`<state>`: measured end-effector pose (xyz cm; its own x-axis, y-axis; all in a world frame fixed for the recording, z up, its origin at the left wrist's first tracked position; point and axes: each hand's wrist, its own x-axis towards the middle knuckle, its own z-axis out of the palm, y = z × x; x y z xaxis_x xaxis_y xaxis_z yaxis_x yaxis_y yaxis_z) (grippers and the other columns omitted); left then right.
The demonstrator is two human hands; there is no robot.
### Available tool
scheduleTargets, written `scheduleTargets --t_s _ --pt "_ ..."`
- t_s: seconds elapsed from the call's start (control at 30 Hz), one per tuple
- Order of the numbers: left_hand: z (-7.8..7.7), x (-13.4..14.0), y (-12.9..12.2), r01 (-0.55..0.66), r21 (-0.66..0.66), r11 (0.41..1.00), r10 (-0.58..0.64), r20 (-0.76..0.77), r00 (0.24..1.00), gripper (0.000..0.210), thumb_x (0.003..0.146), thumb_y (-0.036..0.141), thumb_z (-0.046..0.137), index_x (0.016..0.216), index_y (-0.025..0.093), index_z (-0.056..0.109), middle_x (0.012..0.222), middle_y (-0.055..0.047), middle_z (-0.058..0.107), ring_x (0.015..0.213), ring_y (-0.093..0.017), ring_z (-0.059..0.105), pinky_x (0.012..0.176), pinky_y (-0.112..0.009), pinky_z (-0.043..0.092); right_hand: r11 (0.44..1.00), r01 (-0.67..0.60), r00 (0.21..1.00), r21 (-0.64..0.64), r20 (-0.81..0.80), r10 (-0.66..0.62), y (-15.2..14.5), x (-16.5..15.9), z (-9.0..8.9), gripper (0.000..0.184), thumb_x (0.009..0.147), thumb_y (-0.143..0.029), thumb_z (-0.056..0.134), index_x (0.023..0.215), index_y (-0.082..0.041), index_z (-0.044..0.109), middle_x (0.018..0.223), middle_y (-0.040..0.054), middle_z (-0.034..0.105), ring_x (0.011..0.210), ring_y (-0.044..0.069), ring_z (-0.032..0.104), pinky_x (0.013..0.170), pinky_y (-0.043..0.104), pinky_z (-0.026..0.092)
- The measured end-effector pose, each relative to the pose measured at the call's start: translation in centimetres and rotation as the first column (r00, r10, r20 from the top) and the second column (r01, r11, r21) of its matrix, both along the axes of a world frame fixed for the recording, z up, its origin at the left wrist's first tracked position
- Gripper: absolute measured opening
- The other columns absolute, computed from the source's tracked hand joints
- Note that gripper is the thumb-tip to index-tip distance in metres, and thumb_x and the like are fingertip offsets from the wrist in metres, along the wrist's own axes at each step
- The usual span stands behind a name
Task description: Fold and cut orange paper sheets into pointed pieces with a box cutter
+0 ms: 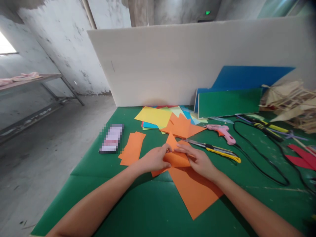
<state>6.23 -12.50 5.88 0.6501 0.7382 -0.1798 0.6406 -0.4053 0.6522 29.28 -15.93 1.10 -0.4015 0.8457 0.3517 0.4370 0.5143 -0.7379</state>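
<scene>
Between my two hands is a folded piece of orange paper [178, 160], its pointed tip showing beyond my fingers. My left hand [158, 158] grips its left side, thumb and forefinger curled together. My right hand [197, 158] holds the right side, with its fingers lying over the upper part. Beneath lies a larger orange sheet [195, 194], flat on the green table. Just past my fingertips rests a stack of folded orange paper [181, 125]. A yellow utility knife [222, 153] lies right of my right hand, its blade end near the paper.
Orange strips [133, 148] and a blurred phone [112, 138] lie to the left. Coloured sheets [154, 116] sit at the back. A pink glue gun [223, 131] with a black cord, pliers [268, 131] and red pieces [302, 156] occupy the right. A white board [158, 65] stands behind.
</scene>
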Motion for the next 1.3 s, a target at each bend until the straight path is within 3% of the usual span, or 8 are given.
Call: scheduleTargets --t_s 0.2,0.47,0.67,0.8,0.9,1.0,1.13,1.3 --pt "1.7 -0.6 0.7 0.032 -0.027 0.999 -0.032 -0.011 0.999 0.035 0.073 0.027 0.065 0.104 0.024 0.048 0.11 -0.003 0.06 0.104 -0.025 0.057 0.081 -0.032 0.045 0.989 0.056 0.942 -0.137 -0.322 -0.098 -0.1 -0.3 0.1 0.036 0.092 -0.024 0.052 0.127 -0.027 0.045 0.111 0.0079 0.07 0.108 0.021 0.065 0.094 0.04 0.052" --pt "3.2 -3.5 2.8 -0.114 0.074 0.991 0.114 0.008 0.993 0.052 0.077 0.027 0.058 0.123 0.027 0.034 0.125 -0.01 0.054 0.111 -0.027 0.057 0.08 -0.034 0.047 0.968 0.25 0.894 0.011 -0.386 -0.226 1.0 0.6 0.1 0.03 0.093 -0.034 0.052 0.121 -0.026 0.048 0.127 0.0122 0.058 0.123 0.024 0.054 0.107 0.046 0.041" --pt "3.3 -5.7 3.9 -0.141 0.235 0.962 0.198 -0.244 0.949 0.048 0.075 0.012 0.051 0.12 0.023 0.04 0.124 -0.01 0.053 0.091 -0.023 0.062 0.074 -0.033 0.046 0.939 0.318 0.948 0.132 -0.06 -0.313 2.2 2.0 -0.2 0.053 0.092 -0.03 0.048 0.142 -0.025 0.034 0.15 0.0095 0.038 0.14 0.026 0.033 0.115 0.048 0.027" --pt "3.0 -6.4 4.4 -0.116 0.253 0.961 0.229 -0.483 0.845 0.028 0.072 0.014 0.057 0.1 0.018 0.053 0.109 -0.011 0.057 0.089 -0.025 0.062 0.07 -0.032 0.047 0.905 0.35 0.92 0.243 0.093 -0.381 1.8 2.5 0.1 0.04 0.091 -0.025 0.045 0.131 -0.023 0.048 0.132 0.01 0.057 0.124 0.028 0.052 0.104 0.045 0.042" --pt "2.9 -6.4 4.6 -0.117 0.271 0.955 0.25 -0.529 0.811 0.025 0.07 0.018 0.065 0.094 0.016 0.057 0.112 -0.013 0.055 0.093 -0.029 0.061 0.074 -0.036 0.047 0.927 0.295 0.924 0.231 0.178 -0.338 1.3 2.5 0.3 0.027 0.091 -0.025 0.044 0.115 -0.024 0.057 0.108 0.0078 0.069 0.1 0.026 0.066 0.086 0.04 0.052" --pt "3.0 -5.8 4.3 -0.074 0.372 0.925 0.277 -0.528 0.803 0.03 0.07 0.017 0.067 0.099 0.017 0.059 0.124 -0.016 0.05 0.109 -0.034 0.054 0.084 -0.041 0.046 0.951 0.248 0.929 0.182 0.232 -0.287 1.1 2.4 0.6 0.025 0.092 -0.024 0.044 0.114 -0.024 0.056 0.106 0.0065 0.071 0.092 0.025 0.068 0.078 0.037 0.054" --pt "2.4 -4.2 3.2 0.087 0.372 0.924 0.066 -0.38 0.923 0.033 0.083 0.022 0.058 0.116 0.018 0.055 0.131 -0.013 0.051 0.12 -0.029 0.051 0.097 -0.041 0.041 0.97 0.151 0.909 0.192 0.358 -0.212 1.0 2.5 0.8 0.024 0.093 -0.028 0.044 0.11 -0.025 0.06 0.109 0.0067 0.071 0.097 0.027 0.067 0.084 0.041 0.053" --pt "0.6 -2.2 1.6 0.216 0.193 0.957 -0.168 -0.238 0.957 0.089 0.075 0.056 0.068 0.145 0.018 0.029 0.154 -0.018 0.027 0.143 -0.035 0.022 0.112 -0.046 0.026 0.983 0.051 0.895 0.175 0.428 -0.123 0.4 2.2 0.7 0.037 0.091 -0.035 0.05 0.126 -0.027 0.057 0.125 0.0078 0.065 0.11 0.03 0.063 0.091 0.046 0.052"
